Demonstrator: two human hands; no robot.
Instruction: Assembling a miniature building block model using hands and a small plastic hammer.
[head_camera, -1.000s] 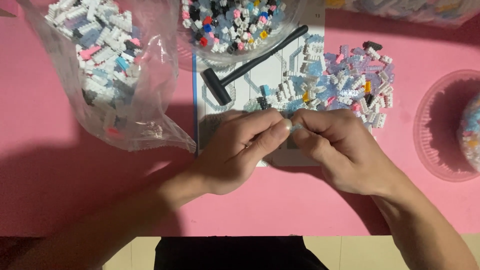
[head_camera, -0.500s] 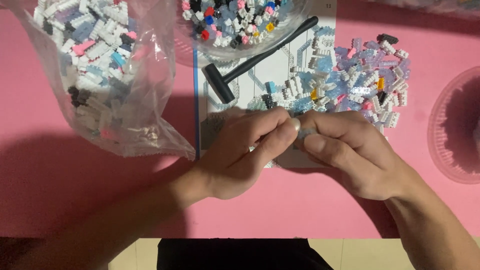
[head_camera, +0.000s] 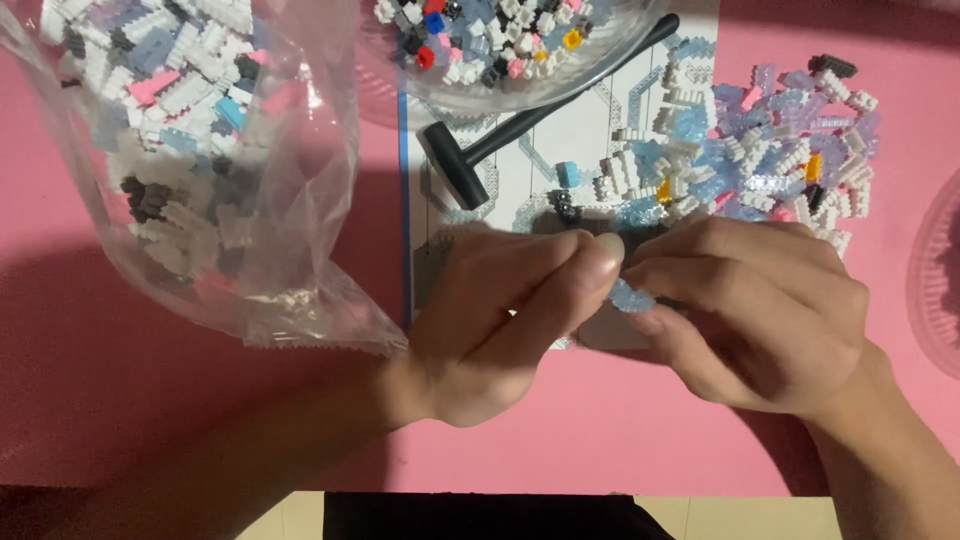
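Translucent pale-blue plastic brick (head_camera: 630, 297), glossy, pinched at centre. Clear crinkly plastic bag (head_camera: 200, 170) at 10 o'clock, shiny film. Bowl (head_camera: 500, 95) at 12: clear, glossy plastic. Small hammer (head_camera: 470, 165): matt black plastic. Instruction sheet (head_camera: 560, 150): matt paper. Table surface (head_camera: 100, 400): smooth matt pink.

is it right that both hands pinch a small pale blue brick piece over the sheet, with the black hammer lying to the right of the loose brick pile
Not quite. In the head view the black hammer lies left of the loose brick pile, not right. The rest holds: the left hand and right hand pinch the pale blue brick piece over the sheet.
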